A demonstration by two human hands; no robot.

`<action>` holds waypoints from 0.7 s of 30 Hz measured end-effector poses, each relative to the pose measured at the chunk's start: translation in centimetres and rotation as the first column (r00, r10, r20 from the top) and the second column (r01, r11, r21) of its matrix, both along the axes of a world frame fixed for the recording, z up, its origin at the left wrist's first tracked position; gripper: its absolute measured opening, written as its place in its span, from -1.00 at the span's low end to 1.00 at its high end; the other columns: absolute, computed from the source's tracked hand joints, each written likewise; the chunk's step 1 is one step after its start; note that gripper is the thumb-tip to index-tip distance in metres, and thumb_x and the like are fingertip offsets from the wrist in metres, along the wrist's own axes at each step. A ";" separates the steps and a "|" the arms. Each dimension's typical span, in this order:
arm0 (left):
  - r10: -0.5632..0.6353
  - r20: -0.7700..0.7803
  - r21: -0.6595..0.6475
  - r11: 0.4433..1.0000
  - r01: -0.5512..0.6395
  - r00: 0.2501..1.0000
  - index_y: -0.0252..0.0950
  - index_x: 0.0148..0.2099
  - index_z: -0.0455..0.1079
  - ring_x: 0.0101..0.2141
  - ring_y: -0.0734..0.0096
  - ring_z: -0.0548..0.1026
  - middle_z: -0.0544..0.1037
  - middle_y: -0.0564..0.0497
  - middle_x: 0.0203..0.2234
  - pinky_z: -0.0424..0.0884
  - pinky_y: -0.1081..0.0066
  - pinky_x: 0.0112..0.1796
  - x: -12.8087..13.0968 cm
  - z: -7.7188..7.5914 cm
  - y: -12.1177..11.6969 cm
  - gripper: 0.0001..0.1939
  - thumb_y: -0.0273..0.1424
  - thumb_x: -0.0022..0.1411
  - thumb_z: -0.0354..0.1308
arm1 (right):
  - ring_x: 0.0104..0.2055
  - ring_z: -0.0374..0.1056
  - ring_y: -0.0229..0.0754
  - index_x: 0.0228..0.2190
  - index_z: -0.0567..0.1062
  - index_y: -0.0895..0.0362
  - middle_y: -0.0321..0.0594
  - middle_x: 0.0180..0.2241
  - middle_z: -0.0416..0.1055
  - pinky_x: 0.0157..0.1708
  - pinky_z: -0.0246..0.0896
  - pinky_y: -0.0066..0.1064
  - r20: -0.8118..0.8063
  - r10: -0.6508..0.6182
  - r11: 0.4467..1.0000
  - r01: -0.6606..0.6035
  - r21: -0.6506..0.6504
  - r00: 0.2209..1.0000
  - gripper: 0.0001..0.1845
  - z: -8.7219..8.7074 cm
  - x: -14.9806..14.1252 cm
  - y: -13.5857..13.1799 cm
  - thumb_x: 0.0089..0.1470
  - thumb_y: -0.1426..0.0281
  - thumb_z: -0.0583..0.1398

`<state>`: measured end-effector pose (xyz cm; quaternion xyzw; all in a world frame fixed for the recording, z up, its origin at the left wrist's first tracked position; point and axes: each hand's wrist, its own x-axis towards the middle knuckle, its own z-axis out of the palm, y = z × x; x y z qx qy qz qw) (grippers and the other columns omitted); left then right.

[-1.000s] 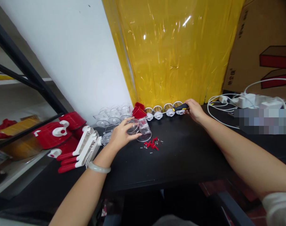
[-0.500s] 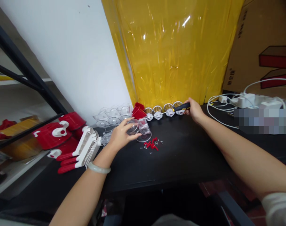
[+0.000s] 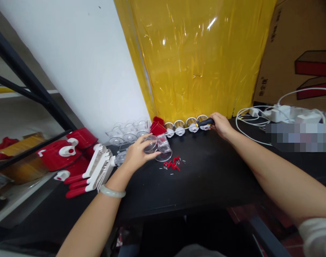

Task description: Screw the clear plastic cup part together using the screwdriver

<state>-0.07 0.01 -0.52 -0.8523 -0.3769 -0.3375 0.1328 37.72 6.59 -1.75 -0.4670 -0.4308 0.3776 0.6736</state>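
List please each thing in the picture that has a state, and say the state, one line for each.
Left hand: shut on clear cup.
Clear cup: on its side, on black table.
Right hand: shut on screwdriver.
Screwdriver: lying nearly flat, tip pointing left.
Red clips: loose, scattered by the cup.
White cable: loosely coiled.

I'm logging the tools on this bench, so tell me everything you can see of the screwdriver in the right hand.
The screwdriver has a black handle with a yellow collar and a thin bright metal shaft. It lies nearly level, low over the black table, its tip pointing left. The right hand grips the handle end. The shaft runs in front of the row of brass-coloured drums by the yellow curtain; whether it touches them cannot be told.
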 end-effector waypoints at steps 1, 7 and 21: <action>0.001 0.003 0.003 1.000 -0.001 1.000 -0.18 -0.01 0.54 0.03 0.10 0.56 0.49 -0.13 0.13 0.48 0.07 0.10 0.0 0.0 0.0 -0.59 -0.13 0.15 0.39 | -0.71 0.01 -0.34 -0.54 0.27 0.06 -0.47 -0.75 0.05 -0.65 0.16 -0.48 -0.002 0.005 1.000 -0.005 0.001 1.000 -0.88 0.0 0.0 0.0 -0.03 0.40 0.15; 0.002 0.005 0.002 1.000 -0.002 1.000 -0.19 0.00 0.54 0.01 0.11 0.57 0.49 -0.13 0.13 0.49 0.08 0.08 0.0 -0.1 0.1 -0.59 -0.14 0.14 0.39 | -0.70 0.02 -0.33 -0.53 0.27 0.05 -0.47 -0.74 0.07 -0.64 0.17 -0.47 -0.021 0.026 0.999 -0.026 0.026 0.999 -0.91 0.0 0.1 -0.1 -0.09 0.39 0.14; 0.003 0.007 -0.006 1.000 -0.003 1.000 -0.17 0.01 0.53 0.02 0.11 0.56 0.48 -0.13 0.14 0.49 0.07 0.08 0.0 0.0 0.1 -0.59 -0.12 0.16 0.37 | -0.74 0.09 -0.28 -0.51 0.31 0.05 -0.42 -0.76 0.08 -0.72 0.07 -0.43 0.138 -0.039 0.998 0.032 0.053 0.990 -0.52 -0.6 0.5 0.5 0.10 -0.09 0.14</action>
